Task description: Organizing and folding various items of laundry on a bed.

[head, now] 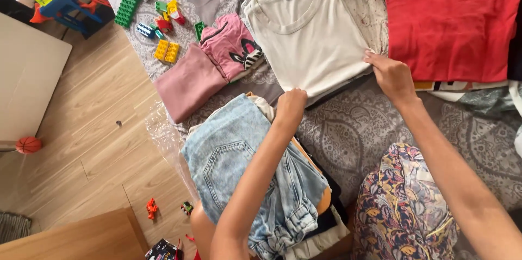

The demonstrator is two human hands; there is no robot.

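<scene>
1. Cream cotton marks the folded top (304, 31) that both hands work on; it lies flat on the grey patterned bedspread (348, 129), neckline pointing away from the person, between the pink clothes on its left and the red garment on its right.
2. The left hand (291, 105) sits at the near left corner of the cream top, fingers curled shut and pinching the hem edge.
3. The right hand (392, 78) rests at the near right corner of the same top, fingers bent down onto the fabric and gripping its edge; how tightly cannot be told.
4. A red garment (451, 20), folded flat, lies just beside the cream top on the right, and the right hand's fingertips come close to its near corner.
5. A folded pink shirt (231, 45) with a black-and-white print lies left of the cream top, and a plain dusty-pink piece (187, 83) lies beside that.
6. A stack of folded clothes topped by light blue denim (239, 156) sits under the left forearm, near the edge of the bed.
7. Coloured building blocks (166, 50) are scattered on the bedspread beyond the pink clothes.
8. An orange ball (28, 144) and small toys (152, 208) lie on the wooden floor (98, 129).
</scene>
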